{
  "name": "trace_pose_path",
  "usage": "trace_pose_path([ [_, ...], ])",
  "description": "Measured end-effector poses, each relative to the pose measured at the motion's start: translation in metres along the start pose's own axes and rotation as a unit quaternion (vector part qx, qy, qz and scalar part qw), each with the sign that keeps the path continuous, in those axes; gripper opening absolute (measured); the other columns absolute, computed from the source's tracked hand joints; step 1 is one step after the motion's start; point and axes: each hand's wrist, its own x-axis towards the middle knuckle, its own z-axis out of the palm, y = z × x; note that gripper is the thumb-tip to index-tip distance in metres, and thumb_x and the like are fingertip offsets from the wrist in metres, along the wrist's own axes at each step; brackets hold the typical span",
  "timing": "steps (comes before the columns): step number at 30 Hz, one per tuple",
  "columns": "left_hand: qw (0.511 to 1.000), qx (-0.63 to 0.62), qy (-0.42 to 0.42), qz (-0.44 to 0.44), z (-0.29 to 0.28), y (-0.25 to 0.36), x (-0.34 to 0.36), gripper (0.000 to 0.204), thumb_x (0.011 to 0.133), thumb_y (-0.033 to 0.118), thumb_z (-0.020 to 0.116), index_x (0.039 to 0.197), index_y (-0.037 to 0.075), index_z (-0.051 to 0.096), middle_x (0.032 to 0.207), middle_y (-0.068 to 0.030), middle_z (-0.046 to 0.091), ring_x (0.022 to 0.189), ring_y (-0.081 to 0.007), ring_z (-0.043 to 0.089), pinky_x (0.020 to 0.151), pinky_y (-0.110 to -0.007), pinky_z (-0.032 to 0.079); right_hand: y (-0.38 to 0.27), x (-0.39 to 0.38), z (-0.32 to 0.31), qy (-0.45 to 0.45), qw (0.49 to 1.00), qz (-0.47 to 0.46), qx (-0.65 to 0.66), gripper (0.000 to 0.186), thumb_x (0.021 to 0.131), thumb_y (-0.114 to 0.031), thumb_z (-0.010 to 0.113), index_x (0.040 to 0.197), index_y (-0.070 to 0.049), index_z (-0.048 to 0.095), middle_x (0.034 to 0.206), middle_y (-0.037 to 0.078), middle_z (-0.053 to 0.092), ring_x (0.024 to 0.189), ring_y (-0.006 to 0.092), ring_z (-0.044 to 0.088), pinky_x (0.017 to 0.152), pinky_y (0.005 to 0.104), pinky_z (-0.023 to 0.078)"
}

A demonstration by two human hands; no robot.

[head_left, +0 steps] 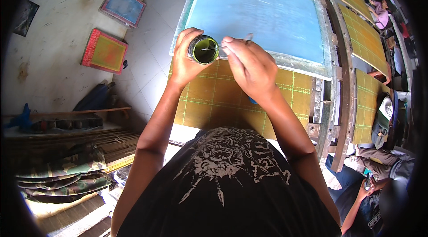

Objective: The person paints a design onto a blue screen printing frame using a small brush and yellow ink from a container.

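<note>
My left hand (186, 51) is wrapped round a small open jar (196, 44) with yellow-green inside, its mouth tilted toward me. Just right of it, my right hand (252, 63) pinches a thin tool. A pale, flat end of the tool (249, 37) sticks out beyond the fingers. A slim light line shows inside the jar mouth, and I cannot make out whether it is the tool's other end. Both hands are above the near edge of a large blue screen-printing frame (254, 18), which lies flat in front of me.
Beneath my forearms is a brown board with green grid lines (214, 96). Wooden rails (345, 103) and more gridded boards (368, 98) run along the right. Smaller frames, including a red-edged one (104, 51), lean at the left wall. Another person (365, 197) sits at lower right.
</note>
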Motion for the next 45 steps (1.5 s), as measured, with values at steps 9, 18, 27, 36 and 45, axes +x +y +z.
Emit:
trace_pose_path([
  [9, 0.999, 0.029, 0.016, 0.03, -0.004, -0.005, 0.011, 0.064, 0.053, 0.007, 0.084, 0.109, 0.006, 0.054, 0.111, -0.0121, 0.054, 0.1, -0.0277, 0.056, 0.084, -0.037, 0.048, 0.004, 0.015, 0.013, -0.063, 0.994, 0.084, 0.014, 0.036, 0.08, -0.001, 0.063, 0.115, -0.003, 0.053, 0.081, 0.011, 0.065, 0.071, 0.0236, 0.064, 0.062, 0.0341, 0.053],
  [18, 0.996, 0.049, 0.013, 0.08, 0.004, -0.003, 0.031, 0.064, 0.051, 0.006, 0.084, 0.108, 0.005, 0.055, 0.11, -0.013, 0.056, 0.099, -0.0299, 0.056, 0.083, -0.038, 0.047, 0.018, 0.01, 0.01, -0.065, 0.994, 0.083, -0.017, 0.031, 0.079, 0.0, 0.063, 0.109, -0.002, 0.054, 0.082, 0.009, 0.066, 0.073, 0.0226, 0.063, 0.063, 0.0334, 0.052],
  [27, 0.994, 0.052, -0.01, 0.095, 0.011, 0.002, 0.038, 0.062, 0.052, 0.006, 0.082, 0.108, 0.006, 0.055, 0.109, -0.0129, 0.056, 0.1, -0.0307, 0.055, 0.083, -0.039, 0.047, 0.019, 0.007, 0.001, -0.063, 0.99, 0.114, -0.055, 0.032, 0.078, -0.002, 0.064, 0.109, -0.003, 0.055, 0.08, 0.009, 0.066, 0.073, 0.0221, 0.064, 0.063, 0.0337, 0.052],
  [36, 0.995, 0.048, -0.011, 0.09, 0.014, 0.001, 0.038, 0.064, 0.051, 0.007, 0.083, 0.109, 0.006, 0.055, 0.108, -0.0134, 0.056, 0.099, -0.0306, 0.056, 0.084, -0.039, 0.047, 0.016, 0.008, -0.003, -0.038, 0.982, 0.186, 0.005, 0.034, 0.08, 0.001, 0.062, 0.113, -0.002, 0.053, 0.083, 0.012, 0.067, 0.078, 0.0236, 0.066, 0.068, 0.0315, 0.053],
  [45, 1.0, -0.019, 0.009, -0.015, 0.032, -0.001, 0.025, 0.066, 0.055, 0.012, 0.085, 0.112, 0.003, 0.052, 0.107, -0.0123, 0.055, 0.098, -0.0268, 0.056, 0.085, -0.037, 0.047, 0.026, -0.001, -0.007, 0.094, 0.926, 0.33, 0.158, 0.031, 0.086, -0.002, 0.059, 0.115, 0.002, 0.05, 0.085, 0.01, 0.067, 0.079, 0.013, 0.065, 0.071, 0.0269, 0.051],
])
